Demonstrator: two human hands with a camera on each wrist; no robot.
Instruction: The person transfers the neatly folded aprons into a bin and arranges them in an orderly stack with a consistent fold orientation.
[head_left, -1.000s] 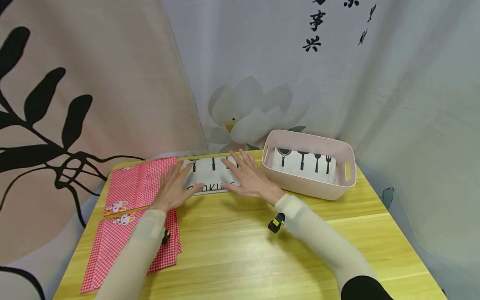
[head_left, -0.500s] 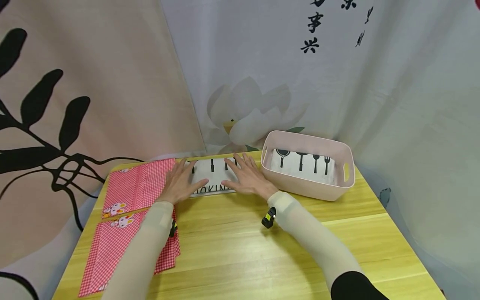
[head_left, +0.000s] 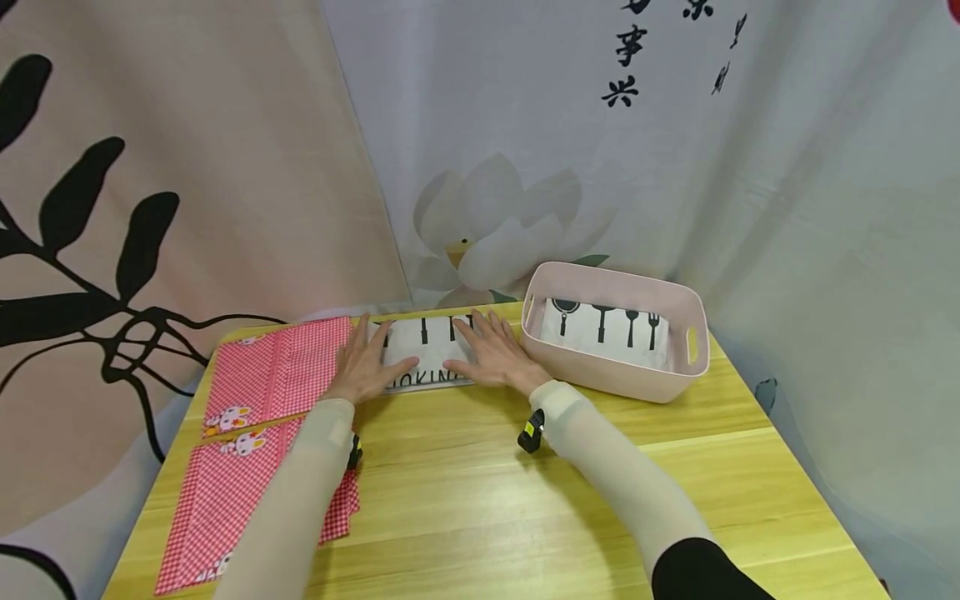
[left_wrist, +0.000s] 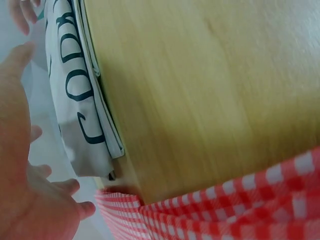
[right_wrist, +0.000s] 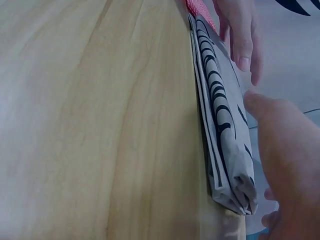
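A folded white cloth (head_left: 429,354) printed with black utensils and lettering lies along the table's back edge. My left hand (head_left: 363,367) rests over its left end, fingers spread and pointing away. At the other end my right hand (head_left: 497,357) lies the same way, with the thumbs pointing toward each other. The folded cloth (left_wrist: 75,90) shows stacked layers along its near edge in the left wrist view, beside my left hand (left_wrist: 35,200). In the right wrist view, its bundled end (right_wrist: 232,185) sits near my right hand (right_wrist: 292,150).
Two red checked cloths with rabbit prints lie at the left, a rear one (head_left: 262,367) and a front one (head_left: 221,500) partly under my left forearm. A pink basket (head_left: 600,375) stands back right, holding a similar printed white cloth (head_left: 618,337). A curtain (head_left: 300,167) hangs behind.
My left hand has shifted right along the folded cloth. The right hand has moved only slightly, and both forearms have drawn a little inward.
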